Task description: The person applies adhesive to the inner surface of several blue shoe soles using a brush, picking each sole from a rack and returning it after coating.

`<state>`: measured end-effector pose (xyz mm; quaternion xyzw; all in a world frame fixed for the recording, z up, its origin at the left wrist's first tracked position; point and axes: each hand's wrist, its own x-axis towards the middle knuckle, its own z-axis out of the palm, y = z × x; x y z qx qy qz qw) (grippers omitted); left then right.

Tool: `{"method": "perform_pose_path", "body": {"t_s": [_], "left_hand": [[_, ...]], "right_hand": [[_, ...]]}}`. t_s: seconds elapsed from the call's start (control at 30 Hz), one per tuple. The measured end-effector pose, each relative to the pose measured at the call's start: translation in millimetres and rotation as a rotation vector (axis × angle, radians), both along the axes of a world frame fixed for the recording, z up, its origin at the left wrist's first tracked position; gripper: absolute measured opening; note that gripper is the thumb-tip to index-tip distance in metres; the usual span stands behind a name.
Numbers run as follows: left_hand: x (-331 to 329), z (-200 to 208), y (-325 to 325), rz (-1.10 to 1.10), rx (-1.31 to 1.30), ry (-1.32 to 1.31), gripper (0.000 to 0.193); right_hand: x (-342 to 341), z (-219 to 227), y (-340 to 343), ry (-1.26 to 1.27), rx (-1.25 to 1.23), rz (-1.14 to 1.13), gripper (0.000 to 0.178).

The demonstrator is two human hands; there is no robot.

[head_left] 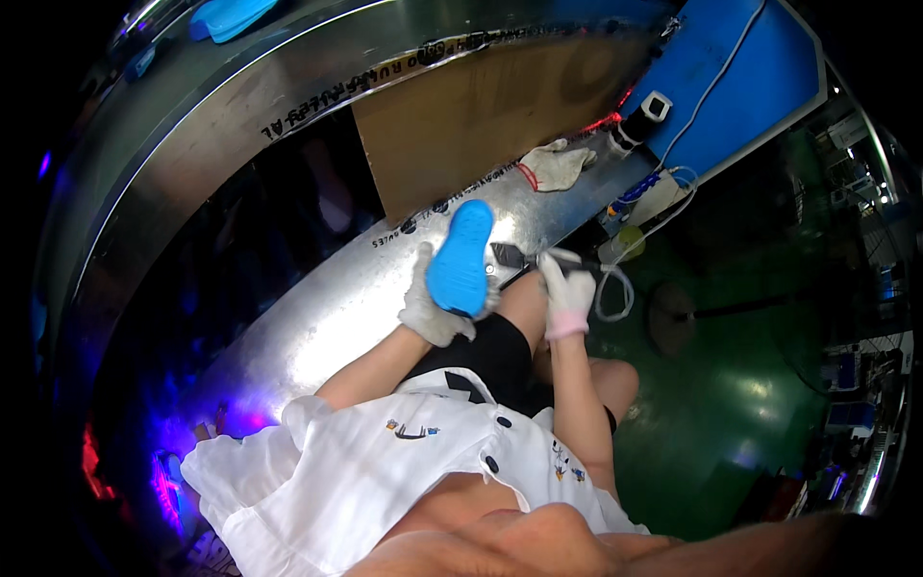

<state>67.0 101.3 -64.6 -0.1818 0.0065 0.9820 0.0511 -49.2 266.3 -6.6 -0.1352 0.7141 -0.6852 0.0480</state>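
Note:
My left hand (428,306), in a whitish glove, is closed around the lower part of a bright blue shoe sole (465,252). The sole is tilted up above the metal bench, and its grooved face shows. To its right, my right hand (569,293), in a white glove with a pink cuff, grips a dark brush (510,255) by its handle. The brush head points left at the sole, with a small gap between them.
A shiny metal bench (312,298) runs under my hands, with a cardboard sheet (481,125) behind it. A spare glove (558,165) lies near a black-and-white device (642,119). Clear tubing (627,293) loops at right over the green floor. Another blue piece (229,17) sits at upper left.

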Motion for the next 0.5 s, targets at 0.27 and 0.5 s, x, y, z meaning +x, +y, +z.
{"method": "perform_pose_path", "body": {"t_s": [0.27, 0.5], "left_hand": [[0, 52, 13, 0.224, -0.357, 0.313, 0.082], [7, 79, 50, 0.268, -0.256, 0.158, 0.078]], "right_hand": [[70, 81, -13, 0.658, 0.565, 0.294, 0.014], [48, 81, -24, 0.839, 0.192, 0.043, 0.014]]}}
